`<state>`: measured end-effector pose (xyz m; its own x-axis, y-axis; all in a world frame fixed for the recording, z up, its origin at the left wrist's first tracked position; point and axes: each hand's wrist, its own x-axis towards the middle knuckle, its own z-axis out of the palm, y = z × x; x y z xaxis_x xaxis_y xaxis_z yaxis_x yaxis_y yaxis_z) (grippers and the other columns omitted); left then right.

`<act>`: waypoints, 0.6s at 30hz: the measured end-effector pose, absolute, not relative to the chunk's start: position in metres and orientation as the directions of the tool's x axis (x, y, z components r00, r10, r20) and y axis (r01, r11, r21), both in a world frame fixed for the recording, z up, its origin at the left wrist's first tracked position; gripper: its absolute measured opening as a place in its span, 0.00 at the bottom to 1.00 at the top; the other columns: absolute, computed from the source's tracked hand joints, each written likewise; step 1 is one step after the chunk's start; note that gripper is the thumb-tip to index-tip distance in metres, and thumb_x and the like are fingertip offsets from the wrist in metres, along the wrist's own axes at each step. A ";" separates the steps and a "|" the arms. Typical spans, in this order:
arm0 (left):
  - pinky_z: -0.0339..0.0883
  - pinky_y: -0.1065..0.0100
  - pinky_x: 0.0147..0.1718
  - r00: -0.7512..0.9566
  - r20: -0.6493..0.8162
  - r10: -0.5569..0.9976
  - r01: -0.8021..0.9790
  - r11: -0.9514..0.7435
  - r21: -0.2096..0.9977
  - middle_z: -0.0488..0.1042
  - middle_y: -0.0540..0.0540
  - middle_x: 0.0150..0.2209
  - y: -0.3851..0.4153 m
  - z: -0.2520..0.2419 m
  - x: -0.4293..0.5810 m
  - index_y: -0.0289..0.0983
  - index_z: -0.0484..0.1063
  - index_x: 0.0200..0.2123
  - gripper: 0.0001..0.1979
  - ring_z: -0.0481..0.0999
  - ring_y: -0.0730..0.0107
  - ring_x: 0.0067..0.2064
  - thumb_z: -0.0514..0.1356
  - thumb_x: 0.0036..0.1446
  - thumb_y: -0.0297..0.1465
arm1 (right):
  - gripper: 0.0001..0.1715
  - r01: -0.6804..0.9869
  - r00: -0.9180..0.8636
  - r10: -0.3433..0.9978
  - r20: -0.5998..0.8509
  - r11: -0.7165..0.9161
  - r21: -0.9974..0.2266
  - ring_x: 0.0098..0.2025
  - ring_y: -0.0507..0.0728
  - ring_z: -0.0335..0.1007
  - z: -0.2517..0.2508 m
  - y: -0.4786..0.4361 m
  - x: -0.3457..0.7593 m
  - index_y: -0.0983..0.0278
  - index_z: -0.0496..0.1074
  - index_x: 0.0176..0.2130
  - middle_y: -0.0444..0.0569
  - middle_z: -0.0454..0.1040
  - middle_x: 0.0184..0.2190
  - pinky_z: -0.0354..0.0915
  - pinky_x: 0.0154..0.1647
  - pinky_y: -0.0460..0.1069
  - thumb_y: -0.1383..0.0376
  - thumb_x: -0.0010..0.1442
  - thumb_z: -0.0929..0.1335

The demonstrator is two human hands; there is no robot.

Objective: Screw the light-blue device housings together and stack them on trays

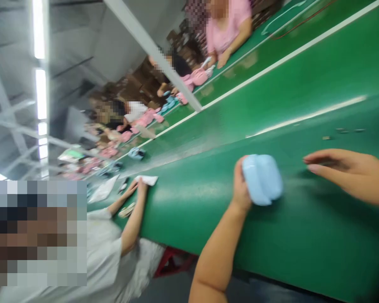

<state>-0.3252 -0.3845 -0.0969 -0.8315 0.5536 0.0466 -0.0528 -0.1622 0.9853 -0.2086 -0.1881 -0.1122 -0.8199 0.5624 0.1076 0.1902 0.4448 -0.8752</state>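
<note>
My left hand (241, 185) grips a rounded light blue plastic part (262, 179) and holds it against the green conveyor belt (303, 105). The fingers wrap round its near side. My right hand (341, 168) hovers just right of the part with fingers stretched out and nothing in them. It does not touch the part. The view is tilted and blurred by motion.
A person in a white shirt (113, 252) sits to my left with a hand on a white sheet (147, 179). Across the belt, a person in pink (227, 29) and others handle pink parts (197, 77). Small dark bits (344, 131) lie on the belt beyond my right hand.
</note>
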 end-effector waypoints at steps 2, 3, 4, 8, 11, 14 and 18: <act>0.54 0.58 0.56 -0.889 0.035 0.456 -0.005 -0.086 0.996 0.66 0.44 0.53 -0.390 -0.094 -0.334 0.41 0.64 0.53 0.32 0.64 0.55 0.55 0.65 0.42 0.41 | 0.14 0.180 -0.777 0.566 0.276 0.619 -0.764 0.39 0.60 0.71 -0.102 -0.177 -0.210 0.65 0.74 0.35 0.54 0.76 0.37 0.65 0.44 0.56 0.59 0.56 0.64; 0.54 0.59 0.55 -0.908 0.042 0.417 0.021 -0.055 0.998 0.67 0.45 0.53 -0.392 -0.094 -0.340 0.42 0.63 0.53 0.33 0.64 0.56 0.54 0.65 0.42 0.40 | 0.13 0.164 -0.764 0.536 0.360 0.701 -0.694 0.42 0.60 0.70 -0.100 -0.171 -0.211 0.67 0.74 0.34 0.55 0.76 0.36 0.64 0.47 0.56 0.63 0.57 0.63; 0.55 0.60 0.54 -0.921 0.051 0.387 0.040 -0.036 0.999 0.67 0.46 0.52 -0.392 -0.096 -0.347 0.42 0.64 0.53 0.32 0.64 0.57 0.54 0.65 0.42 0.40 | 0.12 0.180 -0.751 0.522 0.404 0.752 -0.634 0.41 0.60 0.70 -0.101 -0.164 -0.214 0.68 0.74 0.33 0.55 0.76 0.35 0.63 0.48 0.55 0.66 0.57 0.63; 0.59 0.64 0.48 -0.931 0.014 0.366 0.005 -0.025 1.000 0.69 0.49 0.46 -0.389 -0.103 -0.365 0.42 0.66 0.49 0.28 0.68 0.63 0.47 0.65 0.42 0.40 | 0.13 0.343 -0.761 0.545 0.352 0.798 -0.495 0.44 0.60 0.67 -0.110 -0.142 -0.218 0.68 0.76 0.37 0.55 0.74 0.38 0.61 0.50 0.53 0.70 0.58 0.62; 0.60 0.66 0.43 -0.934 -0.022 0.356 -0.035 -0.028 0.999 0.69 0.50 0.42 -0.389 -0.102 -0.366 0.42 0.67 0.47 0.27 0.68 0.67 0.41 0.65 0.41 0.39 | 0.16 0.473 -0.728 0.621 0.291 0.762 -0.442 0.43 0.61 0.64 -0.111 -0.139 -0.216 0.67 0.75 0.43 0.56 0.71 0.41 0.60 0.46 0.53 0.69 0.59 0.62; 0.60 0.66 0.42 -0.928 -0.004 0.374 -0.012 -0.019 1.000 0.69 0.50 0.41 -0.390 -0.099 -0.364 0.42 0.68 0.46 0.26 0.67 0.68 0.41 0.65 0.41 0.39 | 0.21 0.545 -0.701 0.654 0.284 0.748 -0.379 0.50 0.65 0.59 -0.111 -0.138 -0.216 0.60 0.70 0.53 0.59 0.64 0.50 0.57 0.49 0.58 0.64 0.60 0.63; 0.58 0.65 0.45 -0.908 0.049 0.415 0.050 -0.007 0.999 0.68 0.50 0.42 -0.387 -0.096 -0.362 0.42 0.68 0.46 0.25 0.67 0.66 0.43 0.65 0.41 0.38 | 0.24 0.556 -0.737 0.628 0.251 0.774 -0.303 0.61 0.70 0.44 -0.120 -0.135 -0.221 0.54 0.65 0.57 0.59 0.52 0.60 0.39 0.57 0.70 0.59 0.62 0.63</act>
